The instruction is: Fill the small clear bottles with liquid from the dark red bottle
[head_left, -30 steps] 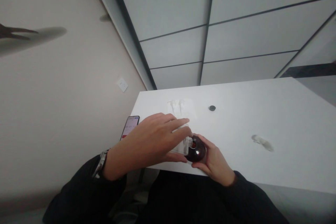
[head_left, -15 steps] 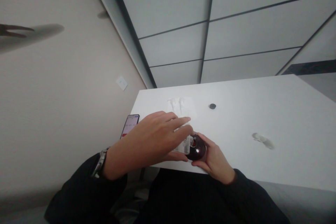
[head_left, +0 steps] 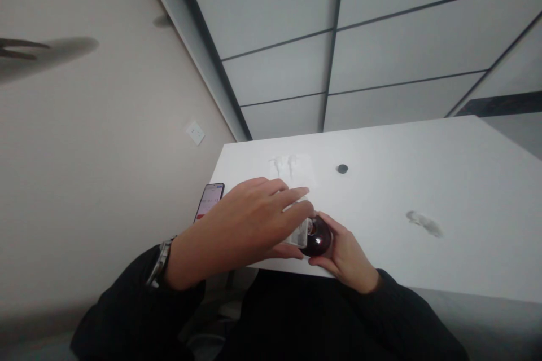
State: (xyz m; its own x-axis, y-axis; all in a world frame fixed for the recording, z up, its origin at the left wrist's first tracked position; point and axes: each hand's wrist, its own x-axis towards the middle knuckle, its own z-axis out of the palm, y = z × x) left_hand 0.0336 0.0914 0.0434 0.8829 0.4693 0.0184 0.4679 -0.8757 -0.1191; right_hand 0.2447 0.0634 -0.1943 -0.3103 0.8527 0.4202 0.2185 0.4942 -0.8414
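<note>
My left hand [head_left: 271, 214] is closed around a clear plastic bottle [head_left: 298, 235], which is tipped over with its neck end toward the right. That end meets the opening of a dark red, rounded, glossy bottle [head_left: 320, 241]. Fingers and thumb of my right hand [head_left: 347, 254] wrap the dark red bottle from the right side. Most of the clear bottle is hidden under my left hand. Whether liquid runs between the two cannot be made out. Behind my hands, two white pump-like pieces [head_left: 292, 164] lie on the white table [head_left: 381, 180].
A phone [head_left: 210, 198] with its screen lit lies at the table's left edge, beside my left forearm. Farther back is a small dark round piece [head_left: 342, 169]. To the right lies a crumpled translucent piece [head_left: 424, 223]. A wall with a socket [head_left: 195, 133] borders the left.
The view has shifted very slightly. Both hands keep their grips, and the two bottles stay together in almost the same pose.
</note>
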